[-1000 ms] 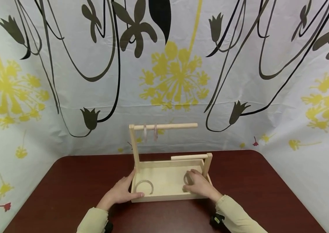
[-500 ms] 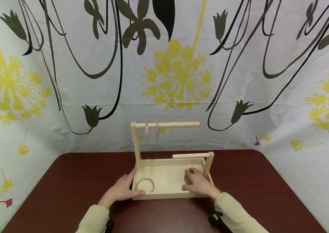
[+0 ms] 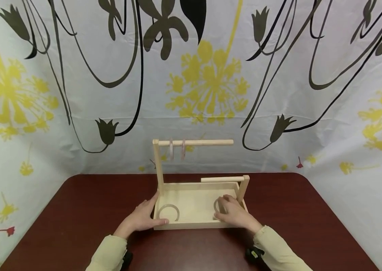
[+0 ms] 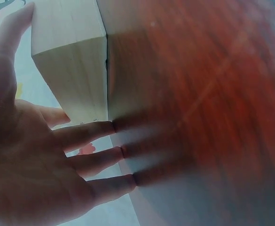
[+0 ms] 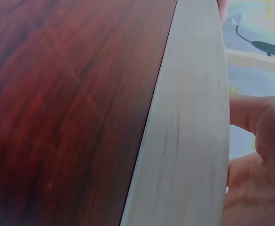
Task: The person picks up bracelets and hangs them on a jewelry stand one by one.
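Note:
A shallow light-wood tray (image 3: pixel 194 226) stands on the table, with a tall post and bar at its left and a low one at its right. My left hand (image 3: pixel 140 218) spans the tray's front left corner, thumb on the front rim. In the left wrist view, this hand's (image 4: pixel 48 155) fingers are stretched out with tips at the tabletop. My right hand (image 3: pixel 237 214) reaches over the front wall and pinches a pale bangle (image 3: pixel 216 205) inside the tray, partly hidden by the fingers. Another bangle (image 3: pixel 169 205) lies at the tray's left end.
Two pale bangles, one whitish (image 3: pixel 171 151) and one pinkish (image 3: pixel 183 151), hang on the tall upper bar (image 3: pixel 211 142). The short lower bar (image 3: pixel 221 180) carries none. Behind the dark red table (image 3: pixel 109 188) hangs a flower-print cloth (image 3: pixel 130 101).
The bangle at my right hand was mostly hidden half a second ago and shows as a hoop again now. My left hand keeps its place on the tray. The head view has shifted slightly.

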Demonstrator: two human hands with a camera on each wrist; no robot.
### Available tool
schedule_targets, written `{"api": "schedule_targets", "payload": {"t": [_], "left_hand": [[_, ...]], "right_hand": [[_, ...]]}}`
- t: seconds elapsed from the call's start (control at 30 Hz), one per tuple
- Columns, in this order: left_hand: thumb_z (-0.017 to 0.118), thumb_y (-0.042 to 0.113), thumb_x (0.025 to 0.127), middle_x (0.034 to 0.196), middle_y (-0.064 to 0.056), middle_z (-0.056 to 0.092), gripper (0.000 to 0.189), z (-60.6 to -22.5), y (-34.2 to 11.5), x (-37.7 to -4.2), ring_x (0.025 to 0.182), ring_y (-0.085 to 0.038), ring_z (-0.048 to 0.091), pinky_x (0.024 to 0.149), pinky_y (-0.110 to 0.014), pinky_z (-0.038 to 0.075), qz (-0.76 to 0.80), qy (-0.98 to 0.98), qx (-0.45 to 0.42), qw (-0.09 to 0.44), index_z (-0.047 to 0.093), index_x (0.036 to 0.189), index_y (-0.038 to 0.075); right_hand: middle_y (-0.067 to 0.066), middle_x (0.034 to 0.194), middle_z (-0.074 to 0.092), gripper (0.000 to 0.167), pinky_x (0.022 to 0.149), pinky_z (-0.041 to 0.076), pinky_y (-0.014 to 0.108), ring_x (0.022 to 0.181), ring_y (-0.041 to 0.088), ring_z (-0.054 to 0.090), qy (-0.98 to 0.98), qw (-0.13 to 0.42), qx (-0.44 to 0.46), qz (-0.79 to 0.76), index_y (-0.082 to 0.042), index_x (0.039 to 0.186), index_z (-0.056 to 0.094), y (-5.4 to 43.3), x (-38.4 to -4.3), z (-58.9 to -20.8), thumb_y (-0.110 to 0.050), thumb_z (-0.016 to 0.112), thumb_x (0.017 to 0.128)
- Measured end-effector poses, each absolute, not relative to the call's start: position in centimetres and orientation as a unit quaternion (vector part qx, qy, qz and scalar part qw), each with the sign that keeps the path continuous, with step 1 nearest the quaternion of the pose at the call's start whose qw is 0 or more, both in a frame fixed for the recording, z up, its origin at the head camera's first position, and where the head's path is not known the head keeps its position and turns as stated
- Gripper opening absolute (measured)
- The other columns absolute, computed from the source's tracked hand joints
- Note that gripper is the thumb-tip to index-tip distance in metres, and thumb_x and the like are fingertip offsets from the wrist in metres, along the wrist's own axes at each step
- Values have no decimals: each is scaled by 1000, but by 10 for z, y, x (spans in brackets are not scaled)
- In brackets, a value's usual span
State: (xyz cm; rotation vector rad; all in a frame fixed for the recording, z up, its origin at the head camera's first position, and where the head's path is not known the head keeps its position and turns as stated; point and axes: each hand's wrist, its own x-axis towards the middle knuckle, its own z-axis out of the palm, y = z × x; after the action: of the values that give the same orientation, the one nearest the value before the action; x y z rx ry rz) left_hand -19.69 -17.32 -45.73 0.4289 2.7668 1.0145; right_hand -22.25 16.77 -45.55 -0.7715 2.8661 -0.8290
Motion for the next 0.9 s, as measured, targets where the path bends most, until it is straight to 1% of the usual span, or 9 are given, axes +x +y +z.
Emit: {"api": "schedule_targets", "payload": {"t": [0.13,0.23,0.4,0.5,0.6,0.9], "left_hand": [[79,42,79,144,-33,35,107,-457,-173,-196,131,-58,25,98,-71,24,341,925,143,87,16,153,-2],[79,42,79,145,-32,34,107,-456,-173,-196,132,-58,24,99,-71,23,341,925,140,88,16,153,-2],[78,42,80,145,-32,34,106,-456,-174,-197,132,-58,23,99,-71,22,340,926,141,88,16,153,-2],[78,43,80,145,-32,33,106,-456,-174,-197,132,-58,23,100,-71,21,339,926,142,89,15,153,-2],[78,43,80,146,-31,33,106,-456,-174,-198,133,-57,22,101,-70,21,339,926,141,89,15,153,-2],[79,41,80,145,-32,34,106,-456,-174,-197,131,-58,25,99,-71,23,341,925,150,77,16,152,-4]], "right_hand": [[38,132,42,56,97,35,60,125,52,37,929,40,-262,-259,17,127,51,166,-224,-458,-21,66,90],[38,132,42,57,96,36,60,122,52,38,927,37,-272,-257,17,129,51,164,-227,-459,-21,66,89],[32,130,44,64,93,40,58,118,48,42,924,44,-264,-274,12,130,52,155,-232,-460,-24,73,82],[28,132,44,70,93,40,56,119,43,43,921,59,-254,-290,10,132,52,147,-236,-461,-25,78,77],[27,132,44,74,95,39,55,120,41,43,916,62,-257,-303,9,133,52,138,-239,-462,-24,81,74],[25,126,48,72,95,38,58,116,41,44,901,48,-290,-318,7,129,54,115,-240,-467,-15,84,67]]}}
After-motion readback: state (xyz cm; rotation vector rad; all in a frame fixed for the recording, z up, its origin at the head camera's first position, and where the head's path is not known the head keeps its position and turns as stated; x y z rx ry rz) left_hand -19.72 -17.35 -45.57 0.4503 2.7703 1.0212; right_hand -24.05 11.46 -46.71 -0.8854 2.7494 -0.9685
